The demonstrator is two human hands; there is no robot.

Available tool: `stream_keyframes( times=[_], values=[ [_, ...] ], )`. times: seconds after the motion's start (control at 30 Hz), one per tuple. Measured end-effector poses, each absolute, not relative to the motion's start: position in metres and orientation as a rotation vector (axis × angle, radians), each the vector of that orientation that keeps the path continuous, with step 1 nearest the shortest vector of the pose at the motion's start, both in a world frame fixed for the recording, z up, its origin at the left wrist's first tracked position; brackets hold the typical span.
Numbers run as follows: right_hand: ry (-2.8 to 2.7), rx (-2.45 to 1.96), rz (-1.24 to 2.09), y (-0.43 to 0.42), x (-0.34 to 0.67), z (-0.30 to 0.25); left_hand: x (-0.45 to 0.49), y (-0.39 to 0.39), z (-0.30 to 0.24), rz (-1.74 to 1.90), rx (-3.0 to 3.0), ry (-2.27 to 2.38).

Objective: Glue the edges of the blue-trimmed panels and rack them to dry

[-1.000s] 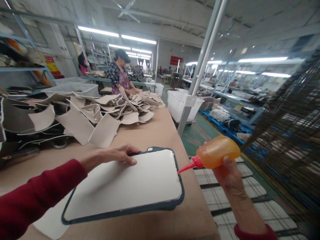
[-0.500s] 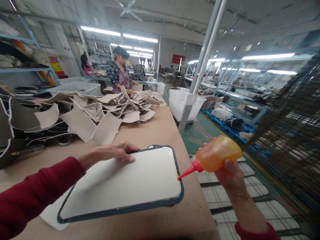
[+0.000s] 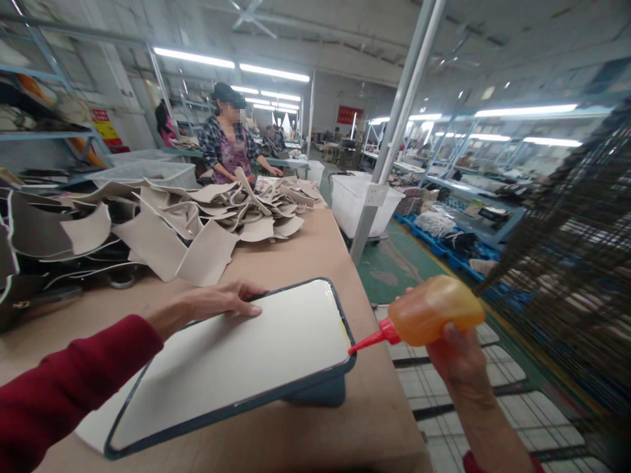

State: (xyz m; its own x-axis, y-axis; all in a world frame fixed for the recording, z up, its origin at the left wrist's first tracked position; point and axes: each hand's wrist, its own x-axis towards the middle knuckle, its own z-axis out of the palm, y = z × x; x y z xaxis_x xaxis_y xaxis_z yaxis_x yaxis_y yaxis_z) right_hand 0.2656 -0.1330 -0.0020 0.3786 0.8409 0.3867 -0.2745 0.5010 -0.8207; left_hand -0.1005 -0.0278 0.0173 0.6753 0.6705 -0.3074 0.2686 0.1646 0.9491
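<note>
My left hand [image 3: 229, 302] grips the far edge of a flat panel [image 3: 241, 355], its thumb on top and its other fingers underneath. The panel is off-white with rounded corners and a dark blue rim, and it tilts above the table. Beneath its near right part shows a dark blue piece [image 3: 318, 390]. In my right hand [image 3: 461, 358] is a squeeze bottle [image 3: 436, 312] of amber glue, held on its side. Its red nozzle [image 3: 372, 338] meets the panel's right edge near the corner. A wet, yellowish line of glue runs along that edge.
On the brown table [image 3: 276, 263], a heap of grey-beige cut pieces [image 3: 207, 246] lies at the far left. A co-worker [image 3: 231, 141] stands behind it. Right of the table are a metal post [image 3: 389, 144], a white bin [image 3: 348, 203] and white panels [image 3: 513, 374] on a rack.
The panel has tilted, its near right corner rising and baring the dark blue piece below. The nozzle has stayed by the right edge, now closer to the corner. The co-worker's arm has reached outward.
</note>
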Motion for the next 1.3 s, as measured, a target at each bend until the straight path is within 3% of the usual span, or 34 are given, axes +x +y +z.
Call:
stream_keyframes(
  times=[0.1,0.5,1.3],
  values=[
    [-0.867,-0.74,0.739,-0.135,0.263,-0.007,-0.102,-0.027,0.014,0.245,1.421,0.75],
    [-0.678,-0.783,0.403,-0.138,0.249,-0.022,-0.102,-0.026,-0.022,0.416,1.253,0.816],
    [-0.602,-0.722,0.358,-0.127,0.221,-0.028,-0.09,-0.028,-0.054,0.55,1.044,0.779]
  ],
)
